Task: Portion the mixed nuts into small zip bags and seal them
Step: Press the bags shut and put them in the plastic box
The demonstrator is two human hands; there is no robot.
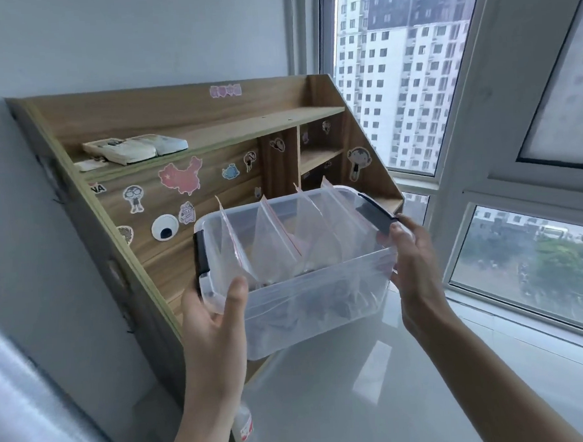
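A clear plastic storage box [316, 308] with black side latches is held up in the air above the white table [429, 383]. Inside it several small zip bags [274, 242] with red seal lines stand upright, with dark nuts showing dimly at their bottoms. My left hand [218, 324] grips the box's near left corner, thumb over the rim. My right hand [412, 264] holds the right end just below the black latch [375, 212], fingers curled round the wall.
A wooden desk hutch [210, 137] covered in stickers stands behind the box, with folded items on its shelf. A window [404, 77] fills the right side. A small packet with a red label [246, 425] lies at the table's near left edge.
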